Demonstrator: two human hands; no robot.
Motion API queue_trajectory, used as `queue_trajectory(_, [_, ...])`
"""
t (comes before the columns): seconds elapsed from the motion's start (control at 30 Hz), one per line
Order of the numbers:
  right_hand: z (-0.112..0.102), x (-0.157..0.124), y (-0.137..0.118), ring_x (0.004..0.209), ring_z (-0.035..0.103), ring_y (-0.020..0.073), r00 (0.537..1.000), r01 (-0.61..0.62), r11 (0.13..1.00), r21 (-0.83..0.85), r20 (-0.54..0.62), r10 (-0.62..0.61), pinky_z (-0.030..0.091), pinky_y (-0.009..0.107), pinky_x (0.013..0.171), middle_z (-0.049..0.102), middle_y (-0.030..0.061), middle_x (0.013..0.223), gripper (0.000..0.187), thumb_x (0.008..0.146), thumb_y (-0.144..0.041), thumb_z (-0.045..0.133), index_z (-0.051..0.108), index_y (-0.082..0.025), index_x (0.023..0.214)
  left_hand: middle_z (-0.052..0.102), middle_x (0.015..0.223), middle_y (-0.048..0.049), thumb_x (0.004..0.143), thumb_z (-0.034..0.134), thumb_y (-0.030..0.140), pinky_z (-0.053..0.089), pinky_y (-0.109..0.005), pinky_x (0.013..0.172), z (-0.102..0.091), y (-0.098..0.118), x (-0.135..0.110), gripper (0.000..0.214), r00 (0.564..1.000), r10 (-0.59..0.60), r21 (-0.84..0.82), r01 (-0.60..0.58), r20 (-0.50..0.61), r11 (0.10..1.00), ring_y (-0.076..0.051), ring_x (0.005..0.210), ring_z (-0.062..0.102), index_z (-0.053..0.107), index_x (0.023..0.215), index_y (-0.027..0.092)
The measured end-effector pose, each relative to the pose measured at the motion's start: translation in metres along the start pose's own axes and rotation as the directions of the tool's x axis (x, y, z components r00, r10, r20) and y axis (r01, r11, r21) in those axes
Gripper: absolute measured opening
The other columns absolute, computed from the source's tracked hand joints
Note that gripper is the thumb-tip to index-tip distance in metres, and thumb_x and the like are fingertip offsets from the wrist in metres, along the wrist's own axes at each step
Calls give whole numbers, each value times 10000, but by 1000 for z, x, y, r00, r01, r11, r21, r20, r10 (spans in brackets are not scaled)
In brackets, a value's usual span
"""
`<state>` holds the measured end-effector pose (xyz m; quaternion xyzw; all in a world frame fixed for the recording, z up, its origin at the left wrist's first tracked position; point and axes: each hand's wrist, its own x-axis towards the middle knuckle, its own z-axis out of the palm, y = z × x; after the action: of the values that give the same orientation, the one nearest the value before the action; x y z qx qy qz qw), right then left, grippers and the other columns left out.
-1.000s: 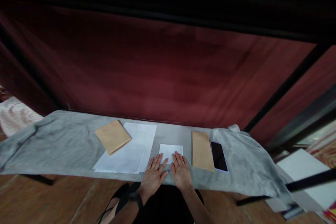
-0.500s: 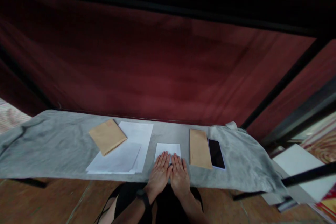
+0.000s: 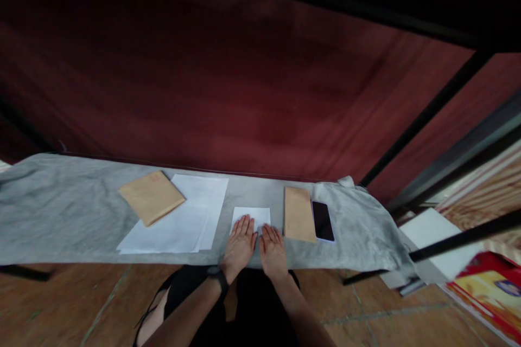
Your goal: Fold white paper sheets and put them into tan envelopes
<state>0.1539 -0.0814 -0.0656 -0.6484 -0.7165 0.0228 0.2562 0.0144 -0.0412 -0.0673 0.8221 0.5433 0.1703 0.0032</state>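
Observation:
A small white sheet of paper (image 3: 252, 213), perhaps folded, lies flat on the grey cloth in front of me. My left hand (image 3: 240, 241) rests palm down over its lower left part, fingers stretched out and holding nothing. Over the lower right part lies my right hand (image 3: 272, 246), also flat with its fingers extended. A narrow gap separates the two hands, and they cover the sheet's near edge. Just right of my right hand is a long brown envelope (image 3: 299, 214).
Larger white sheets (image 3: 203, 200) lie to the left, with a stack of brown envelopes (image 3: 152, 198) partly on them. A phone (image 3: 323, 221) sits beside the right envelope. Grey cloth (image 3: 73, 206) covers the table; a dark red panel (image 3: 244, 92) stands behind. White boxes (image 3: 439, 238) are at right.
My hands have moved slightly apart on the small white sheet, the left one further up it. The whole view has shifted a little, so the table things appear higher and further left.

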Motion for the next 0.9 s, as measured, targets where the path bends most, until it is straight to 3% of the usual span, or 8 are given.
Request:
queue_trajectory(0.2, [-3, 39, -16, 1434, 412, 215, 993, 5, 999, -35, 116, -1, 286, 440, 1196, 482, 113, 1513, 469, 1056, -265, 275, 523, -144, 1434, 374, 1577, -180, 962, 324, 199, 303, -461, 1195, -4, -3, 14, 545, 995, 21, 14, -23, 99, 1000, -278, 1490, 298, 443, 1478, 68])
queue_trajectory(0.33, [9, 45, -19, 1476, 337, 231, 985, -25, 996, -87, 167, 39, 240, 452, 1208, 380, 118, 1569, 493, 1063, -330, 271, 461, -153, 1482, 356, 1584, -186, 964, 311, 204, 293, -483, 1194, 0, -12, 13, 557, 997, -21, 42, 18, 76, 999, -282, 1496, 283, 418, 1497, 79])
queue_trajectory(0.47, [19, 37, -13, 1487, 311, 242, 989, -48, 992, -117, 132, 63, 221, 454, 1213, 319, 125, 1595, 520, 1053, -346, 285, 407, -135, 1512, 372, 1577, -185, 984, 322, 288, 290, -471, 1202, 6, -24, 7, 567, 998, -58, 41, 57, 27, 998, -274, 1487, 309, 408, 1498, 64])
queue_trajectory(0.63, [25, 25, -9, 1454, 373, 262, 997, -70, 987, -147, 7, 72, 245, 442, 1205, 365, 133, 1577, 535, 1034, -361, 348, 425, -115, 1502, 369, 1574, -203, 995, 326, 347, 288, -476, 1204, 8, -28, 5, 598, 994, -108, 39, 107, 14, 993, -283, 1486, 310, 389, 1500, 33])
queue_trajectory(0.83, [25, 22, -10, 1445, 387, 265, 997, -64, 986, -155, -44, 58, 262, 449, 1200, 405, 155, 1557, 524, 1029, -316, 364, 424, -95, 1499, 366, 1591, -128, 1005, 331, 339, 231, -534, 1215, 5, -23, 15, 537, 999, -16, 25, 15, 29, 1000, -276, 1495, 292, 426, 1502, 159])
queue_trajectory(0.9, [26, 19, -9, 1438, 398, 268, 997, -65, 986, -151, -56, 58, 276, 450, 1193, 412, 159, 1554, 522, 1026, -309, 380, 422, -95, 1500, 378, 1582, -139, 1005, 327, 348, 245, -542, 1207, 4, -27, 15, 546, 999, -34, 18, 34, 29, 999, -282, 1488, 308, 426, 1500, 142])
